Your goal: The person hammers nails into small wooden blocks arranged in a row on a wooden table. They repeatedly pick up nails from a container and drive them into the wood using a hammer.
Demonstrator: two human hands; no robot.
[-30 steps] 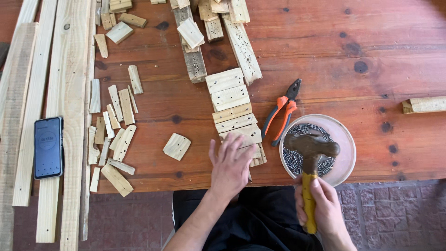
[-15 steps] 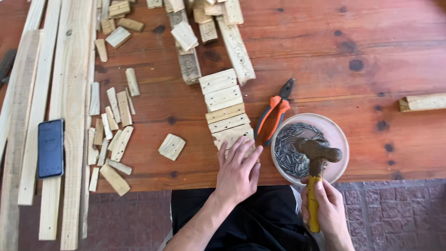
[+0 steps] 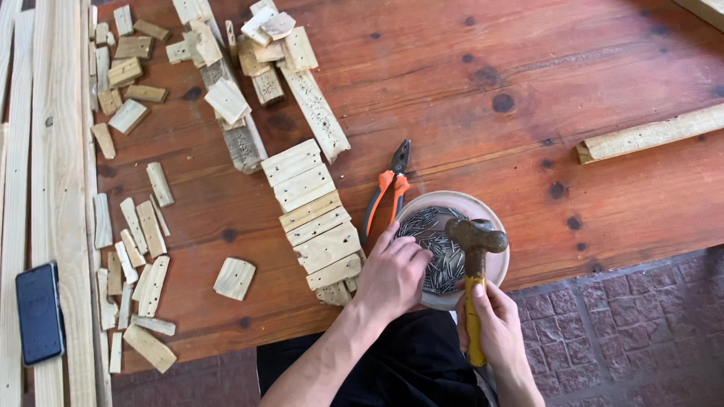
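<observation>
Head view looks straight down on a reddish wooden desk (image 3: 467, 98), and we see both bare hands at its near edge. Our right hand (image 3: 494, 328) has its fingers closed around the yellow handle of a hammer (image 3: 475, 283), whose dark metal head hangs over the right side of a shallow round bowl (image 3: 494, 218). The bowl sits at the desk's near edge and holds a heap of small grey nails (image 3: 437, 241). Our left hand (image 3: 392, 275) reaches into the left side of that bowl; its fingers are curled down over the nails, and we cannot tell whether they pinch one, because the fingertips are hidden.

Just left of the bowl, touching its rim, lie pliers (image 3: 385, 196) with orange handles, their jaws pointing away from us. Left of the pliers runs a row of short pale wooden blocks (image 3: 313, 215), laid side by side in a slanting line that ends beside our left wrist. A single block (image 3: 234, 279) lies apart, further left. More small offcuts (image 3: 132, 249) are scattered toward the left edge, and another pile (image 3: 249, 53) sits at the far side. Long pale planks (image 3: 53, 151) run down the left edge, with a dark phone (image 3: 39, 313) lying on them. One more plank (image 3: 652, 134) lies at the right.
</observation>
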